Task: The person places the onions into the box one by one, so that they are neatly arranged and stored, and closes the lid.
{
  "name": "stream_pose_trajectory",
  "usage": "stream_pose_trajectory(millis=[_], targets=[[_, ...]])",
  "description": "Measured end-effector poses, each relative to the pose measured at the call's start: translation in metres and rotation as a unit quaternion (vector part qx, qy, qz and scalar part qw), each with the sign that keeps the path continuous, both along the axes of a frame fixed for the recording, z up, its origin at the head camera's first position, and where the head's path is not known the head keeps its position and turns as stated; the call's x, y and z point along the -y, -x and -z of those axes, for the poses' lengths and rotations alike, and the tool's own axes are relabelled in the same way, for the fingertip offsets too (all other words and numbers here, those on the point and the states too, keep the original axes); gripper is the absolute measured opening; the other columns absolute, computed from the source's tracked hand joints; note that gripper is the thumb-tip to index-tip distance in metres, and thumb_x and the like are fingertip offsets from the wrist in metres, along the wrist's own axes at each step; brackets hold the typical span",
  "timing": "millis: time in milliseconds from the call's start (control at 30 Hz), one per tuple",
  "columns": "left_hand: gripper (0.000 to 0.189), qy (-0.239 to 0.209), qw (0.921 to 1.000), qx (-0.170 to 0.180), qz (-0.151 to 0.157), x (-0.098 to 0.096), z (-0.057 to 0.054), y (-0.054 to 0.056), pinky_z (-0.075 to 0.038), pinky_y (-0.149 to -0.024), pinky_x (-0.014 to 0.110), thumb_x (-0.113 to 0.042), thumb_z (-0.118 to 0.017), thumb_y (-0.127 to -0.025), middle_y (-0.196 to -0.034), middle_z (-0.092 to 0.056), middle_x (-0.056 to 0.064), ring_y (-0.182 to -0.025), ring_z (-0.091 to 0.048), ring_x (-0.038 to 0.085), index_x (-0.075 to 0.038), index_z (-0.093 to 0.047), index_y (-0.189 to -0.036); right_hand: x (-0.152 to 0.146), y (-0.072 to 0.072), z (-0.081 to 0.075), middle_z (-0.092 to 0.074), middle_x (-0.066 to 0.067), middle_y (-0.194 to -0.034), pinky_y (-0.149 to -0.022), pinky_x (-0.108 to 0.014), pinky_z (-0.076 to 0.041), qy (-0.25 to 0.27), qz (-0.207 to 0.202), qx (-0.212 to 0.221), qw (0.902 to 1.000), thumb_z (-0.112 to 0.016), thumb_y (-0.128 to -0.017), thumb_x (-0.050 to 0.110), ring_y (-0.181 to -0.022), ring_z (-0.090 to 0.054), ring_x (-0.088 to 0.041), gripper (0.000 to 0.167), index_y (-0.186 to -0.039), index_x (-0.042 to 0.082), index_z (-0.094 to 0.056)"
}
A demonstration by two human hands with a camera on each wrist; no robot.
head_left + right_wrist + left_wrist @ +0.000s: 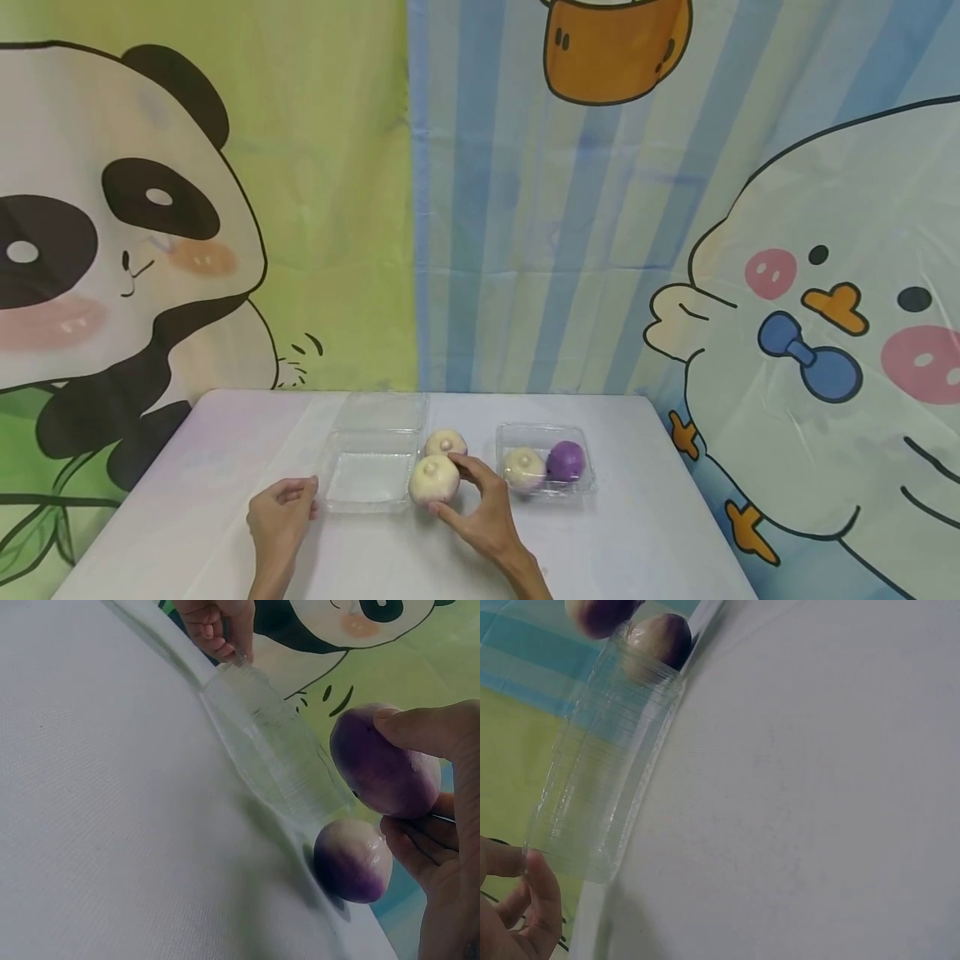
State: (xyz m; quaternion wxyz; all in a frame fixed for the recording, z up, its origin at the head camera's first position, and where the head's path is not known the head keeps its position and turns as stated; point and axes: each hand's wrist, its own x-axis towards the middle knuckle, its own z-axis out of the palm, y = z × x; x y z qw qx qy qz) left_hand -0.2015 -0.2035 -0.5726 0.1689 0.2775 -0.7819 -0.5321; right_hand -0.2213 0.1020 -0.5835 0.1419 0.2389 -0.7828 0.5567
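My right hand point(487, 512) holds a purple-and-white turnip point(434, 479) between thumb and fingers, raised near the right side of an open transparent plastic box point(367, 507). In the right wrist view the held turnip point(382, 761) shows its purple underside. A second turnip point(352, 861) rests on the table just beside the box, below the held one. At the box's left side, my left hand point(281, 512) pinches the rim between thumb and finger, as the left wrist view of the hand point(525, 907) shows. The box's hinged lid point(382, 412) lies back toward the far edge.
To the right stands another transparent box point(545, 431), holding a pale turnip point(524, 468) and a purple round vegetable point(566, 461). Both boxes are on a white table point(630, 542). Behind its far edge hangs a printed curtain point(495, 250).
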Motion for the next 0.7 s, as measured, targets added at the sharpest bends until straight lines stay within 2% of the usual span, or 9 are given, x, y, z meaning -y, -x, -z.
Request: stream_pose_trajectory(millis=[200,433,600,700], targets=[[0.021,0.000,1.0000,-0.007,0.000,-0.0002,0.0014,0.0004,-0.056,-0.050,0.022,-0.010,-0.067,-0.104,-0.084,-0.077,0.021,-0.062,-0.071,0.021,0.010,-0.073,-0.110,0.0015,0.0023,-0.0019,-0.073,-0.006,-0.142,-0.112,-0.034,-0.061,-0.004,-0.007,-0.002,1.0000,-0.096,-0.085,0.024,-0.123,-0.074,-0.018,0.070,-0.144,0.003,-0.065],[0.021,0.003,0.9999,-0.014,0.006,-0.0003,0.0008,0.0017,-0.057,-0.050,0.021,-0.009,-0.067,-0.104,-0.085,-0.077,0.022,-0.062,-0.071,0.019,0.011,-0.073,-0.110,0.0023,0.0061,-0.0045,-0.070,-0.014,-0.147,-0.113,-0.033,-0.061,-0.007,-0.014,-0.015,0.9998,-0.096,-0.085,0.021,-0.124,-0.074,-0.021,0.072,-0.146,0.000,-0.063],[0.022,-0.001,1.0000,0.002,-0.002,-0.0003,-0.0003,0.0015,-0.056,-0.051,0.023,-0.011,-0.067,-0.105,-0.085,-0.077,0.020,-0.063,-0.071,0.020,0.009,-0.073,-0.110,0.0028,0.0067,-0.0053,-0.071,-0.007,-0.146,-0.113,-0.032,-0.060,-0.002,-0.017,0.003,0.9998,-0.097,-0.083,0.019,-0.126,-0.072,-0.018,0.074,-0.146,0.002,-0.064],[0.022,-0.002,1.0000,0.002,0.004,0.0006,-0.0008,-0.0004,-0.056,-0.051,0.022,-0.011,-0.067,-0.105,-0.084,-0.077,0.019,-0.063,-0.071,0.020,0.009,-0.073,-0.110,0.0039,0.0072,-0.0047,-0.071,-0.008,-0.145,-0.113,-0.033,-0.061,-0.002,-0.018,-0.002,0.9998,-0.096,-0.084,0.019,-0.125,-0.073,-0.019,0.073,-0.146,0.001,-0.064]])
